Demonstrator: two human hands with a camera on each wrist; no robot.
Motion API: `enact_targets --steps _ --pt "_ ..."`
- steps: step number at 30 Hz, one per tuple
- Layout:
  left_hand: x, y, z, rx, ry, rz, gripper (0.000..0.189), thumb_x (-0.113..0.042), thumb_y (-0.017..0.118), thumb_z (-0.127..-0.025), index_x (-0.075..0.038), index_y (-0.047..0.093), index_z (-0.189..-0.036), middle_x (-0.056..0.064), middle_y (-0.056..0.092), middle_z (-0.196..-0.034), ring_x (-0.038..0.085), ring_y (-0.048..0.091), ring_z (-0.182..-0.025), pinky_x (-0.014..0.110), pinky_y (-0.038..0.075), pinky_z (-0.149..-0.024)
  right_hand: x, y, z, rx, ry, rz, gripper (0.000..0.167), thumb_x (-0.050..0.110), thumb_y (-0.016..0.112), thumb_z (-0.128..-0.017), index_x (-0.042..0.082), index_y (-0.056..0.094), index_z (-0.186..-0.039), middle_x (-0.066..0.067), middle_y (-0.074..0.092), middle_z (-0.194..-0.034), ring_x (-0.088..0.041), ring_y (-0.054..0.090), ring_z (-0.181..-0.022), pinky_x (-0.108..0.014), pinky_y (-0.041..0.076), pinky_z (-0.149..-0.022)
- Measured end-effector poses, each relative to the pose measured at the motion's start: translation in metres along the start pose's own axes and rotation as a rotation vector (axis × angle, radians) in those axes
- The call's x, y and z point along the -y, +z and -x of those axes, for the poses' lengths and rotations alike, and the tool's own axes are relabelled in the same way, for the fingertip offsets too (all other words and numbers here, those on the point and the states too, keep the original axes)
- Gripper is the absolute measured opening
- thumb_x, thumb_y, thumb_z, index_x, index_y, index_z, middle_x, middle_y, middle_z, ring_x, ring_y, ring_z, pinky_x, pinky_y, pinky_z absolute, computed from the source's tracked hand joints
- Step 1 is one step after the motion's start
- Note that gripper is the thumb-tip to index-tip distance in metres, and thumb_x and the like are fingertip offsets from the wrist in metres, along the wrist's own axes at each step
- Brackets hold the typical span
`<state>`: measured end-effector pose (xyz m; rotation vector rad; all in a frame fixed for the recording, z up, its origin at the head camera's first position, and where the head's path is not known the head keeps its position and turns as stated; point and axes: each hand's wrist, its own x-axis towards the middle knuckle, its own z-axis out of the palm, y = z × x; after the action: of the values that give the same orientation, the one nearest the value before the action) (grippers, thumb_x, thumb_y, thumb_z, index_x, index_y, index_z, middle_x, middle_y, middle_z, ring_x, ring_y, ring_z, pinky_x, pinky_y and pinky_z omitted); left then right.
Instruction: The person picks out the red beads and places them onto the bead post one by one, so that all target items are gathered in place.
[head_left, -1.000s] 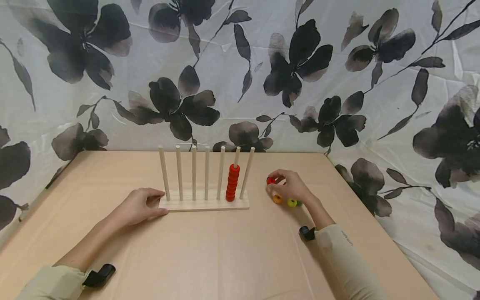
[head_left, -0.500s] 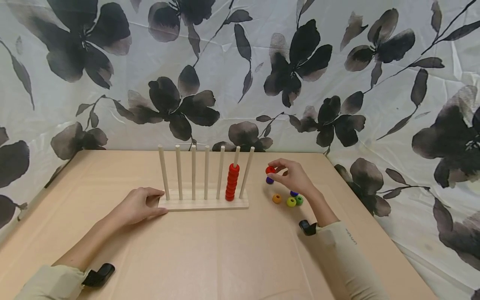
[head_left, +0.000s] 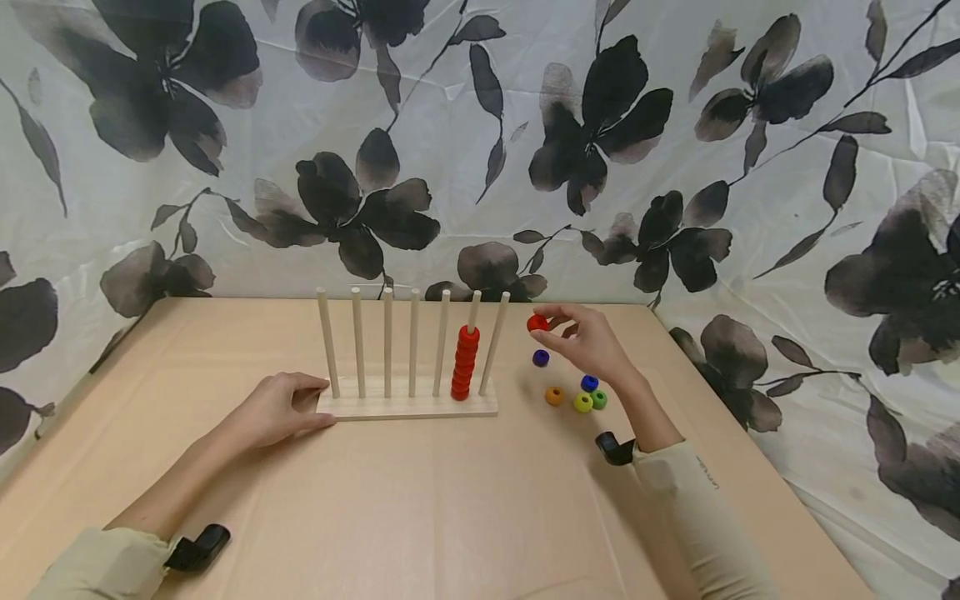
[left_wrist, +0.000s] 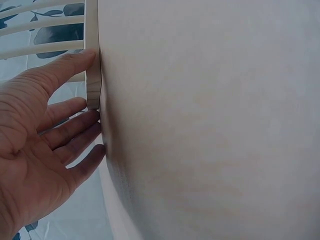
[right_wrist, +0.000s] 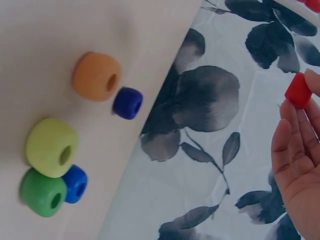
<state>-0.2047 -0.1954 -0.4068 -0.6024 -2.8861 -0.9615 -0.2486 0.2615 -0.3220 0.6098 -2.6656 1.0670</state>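
A wooden peg rack (head_left: pixel 408 408) stands on the table with several upright pegs. Red beads (head_left: pixel 465 364) are stacked on its second peg from the right. My left hand (head_left: pixel 273 410) holds the left end of the base, thumb along the front edge, as the left wrist view also shows; its far fingers are partly hidden in the head view. Between the thumb and fingertips of my right hand (head_left: pixel 588 340) a red bead (head_left: pixel 537 322) is pinched, raised above the table to the right of the rack. The same red bead (right_wrist: pixel 298 91) appears at the right of the right wrist view.
Loose beads lie right of the rack: purple (head_left: pixel 541 357), orange (head_left: pixel 553 396), blue (head_left: pixel 589 383), yellow-green (head_left: pixel 582 402) and green (head_left: pixel 598 400). Floral cloth (head_left: pixel 480 150) hangs behind the table (head_left: pixel 420 517) and along its right side.
My right hand has lifted the red bead up and slightly left, leaving the purple bead below it and uncovering the blue one. My left hand stays on the rack.
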Motion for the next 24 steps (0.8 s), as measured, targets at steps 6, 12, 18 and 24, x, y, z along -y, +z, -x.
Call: enact_targets --steps 6,12,18,24 --pt "0.000 0.001 -0.001 0.002 -0.007 -0.004 0.061 -0.025 0.088 -0.081 0.013 0.066 -0.123 0.031 0.067 -0.123 0.052 0.056 -0.123 0.063 0.044 -0.104 0.009 -0.005 -0.002 -0.025 -0.029 -0.009 0.035 0.017 0.077 -0.093 0.006 0.068 -0.126 -0.009 0.071 -0.115 -0.025 0.064 -0.107 -0.045 0.056 -0.089" --pt "0.001 0.001 -0.002 0.003 -0.010 -0.002 0.061 -0.025 0.088 -0.081 0.013 0.066 -0.123 0.031 0.066 -0.123 0.052 0.056 -0.123 0.063 0.044 -0.104 0.019 -0.010 -0.002 -0.043 -0.058 -0.014 0.036 0.018 0.077 -0.094 0.006 0.068 -0.126 -0.009 0.071 -0.116 -0.025 0.063 -0.107 -0.045 0.055 -0.089" --pt "0.001 0.001 -0.002 0.004 -0.013 -0.005 0.062 -0.025 0.088 -0.081 0.013 0.066 -0.124 0.031 0.066 -0.124 0.052 0.056 -0.123 0.063 0.044 -0.104 0.029 -0.014 -0.003 -0.058 -0.077 -0.022 0.037 0.017 0.077 -0.094 0.005 0.067 -0.127 -0.009 0.070 -0.117 -0.025 0.062 -0.108 -0.046 0.055 -0.091" --pt "0.002 0.002 -0.003 0.003 -0.007 -0.007 0.061 -0.025 0.088 -0.081 0.013 0.066 -0.124 0.031 0.066 -0.123 0.052 0.056 -0.123 0.063 0.044 -0.104 0.037 -0.017 -0.006 -0.070 -0.106 -0.027 0.037 0.017 0.076 -0.094 0.005 0.067 -0.127 -0.010 0.070 -0.117 -0.024 0.062 -0.107 -0.041 0.054 -0.089"
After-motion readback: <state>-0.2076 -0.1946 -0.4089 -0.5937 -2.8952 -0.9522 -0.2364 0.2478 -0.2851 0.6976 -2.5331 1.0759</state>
